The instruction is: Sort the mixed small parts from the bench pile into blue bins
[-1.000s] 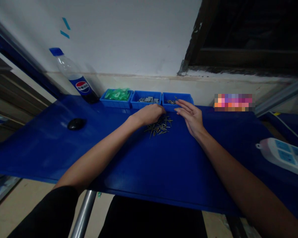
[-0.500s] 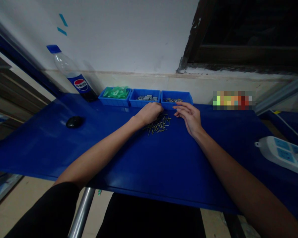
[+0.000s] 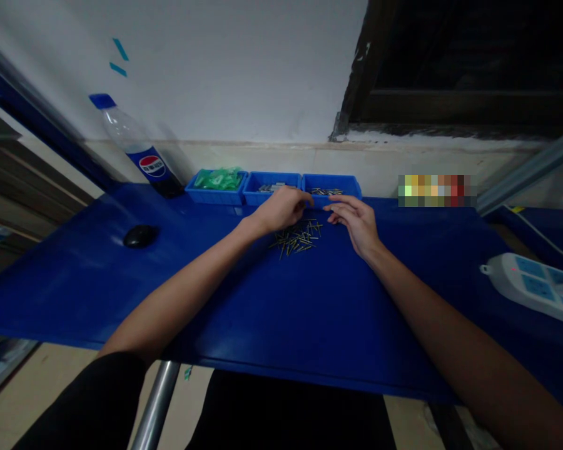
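One white wall [image 3: 244, 75]: stands along the far side, a dark window [image 3: 464, 56] set in its upper right.
Blue counter [image 3: 272, 312]: back edge close to the wall, front edge just ahead of the person's lap [image 3: 291, 412]; a broad stretch of surface spreads between the two forearms, from the front edge up to the pile.
Row of three bins [image 3: 216, 197]: side by side near the back edge; green packets [image 3: 220, 180] in the left one rise over its rim, grey pieces [image 3: 268, 187] lie in the middle one, thin metal pieces [image 3: 326, 192] in the right one.
Bottle [image 3: 134, 147]: at the back left, near the left bin, a dark drink low inside.
Power strip [image 3: 535, 284]: on the right, cut off by the side of the view, well apart from the right hand.
Left hand [image 3: 283, 209]: over the far left part of the pile, in front of the middle bin; grip curled, contents hidden, so I cannot tell what it holds.
Right hand [image 3: 356, 225]: just in front of the right bin; grip loosely parted, a narrow gap at the fingertips.
Pile of thin rods [image 3: 300, 237]: on the counter between the hands, well back from the front edge.
Black mouse [image 3: 139, 236]: far left, with wide room between it and the left hand.
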The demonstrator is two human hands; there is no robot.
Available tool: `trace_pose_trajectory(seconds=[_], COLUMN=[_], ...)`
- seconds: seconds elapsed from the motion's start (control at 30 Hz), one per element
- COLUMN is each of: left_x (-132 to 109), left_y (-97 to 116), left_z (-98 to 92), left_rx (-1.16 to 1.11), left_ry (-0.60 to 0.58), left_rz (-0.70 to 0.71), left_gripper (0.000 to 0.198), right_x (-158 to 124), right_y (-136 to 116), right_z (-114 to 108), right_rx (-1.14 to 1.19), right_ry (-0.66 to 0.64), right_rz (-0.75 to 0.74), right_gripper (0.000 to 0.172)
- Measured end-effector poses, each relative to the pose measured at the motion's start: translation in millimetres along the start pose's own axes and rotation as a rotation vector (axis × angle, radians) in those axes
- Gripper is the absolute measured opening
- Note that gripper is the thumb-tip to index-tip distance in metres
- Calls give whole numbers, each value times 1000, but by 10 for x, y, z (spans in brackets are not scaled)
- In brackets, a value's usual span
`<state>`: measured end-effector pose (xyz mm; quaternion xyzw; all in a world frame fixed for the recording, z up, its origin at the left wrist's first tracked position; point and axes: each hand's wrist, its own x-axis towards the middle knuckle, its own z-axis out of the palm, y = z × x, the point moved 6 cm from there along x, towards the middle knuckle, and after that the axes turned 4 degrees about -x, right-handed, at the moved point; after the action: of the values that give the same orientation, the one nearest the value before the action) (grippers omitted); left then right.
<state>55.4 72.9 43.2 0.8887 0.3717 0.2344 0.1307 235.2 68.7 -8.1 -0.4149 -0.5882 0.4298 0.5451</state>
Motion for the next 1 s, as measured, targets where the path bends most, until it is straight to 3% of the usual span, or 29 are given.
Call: trace_pose_trajectory(seconds=[0.13,0.23,0.37,0.7,0.87,1.0], left_x=[10,10,-1,-22,-31,-53], left_y=[-64,-90,-84,-50,-110,-131], left_z=[-25,-8,18,-9,-90,-104], left_rx=[-330,-501,-566,-475,-160,114], left_ry=[66,84,37,-12,-104,-181], left_rz=[-83,-117,-116,-68,-95,-62], left_gripper=[15,17,19,26,18,21], right_x=[-25,-59,-87,-71,-40,4], right_y=[-61,-77,-54,8,-45,-76], right_z=[91,172,222,207,146,117], right_rx=[-72,-78,-23,58,-21,16], right_ry=[-60,-112,-122,-26,45,44], right_rz=[-45,-29,11,65,-5,-95], right_gripper=[28,33,31,24,23,47])
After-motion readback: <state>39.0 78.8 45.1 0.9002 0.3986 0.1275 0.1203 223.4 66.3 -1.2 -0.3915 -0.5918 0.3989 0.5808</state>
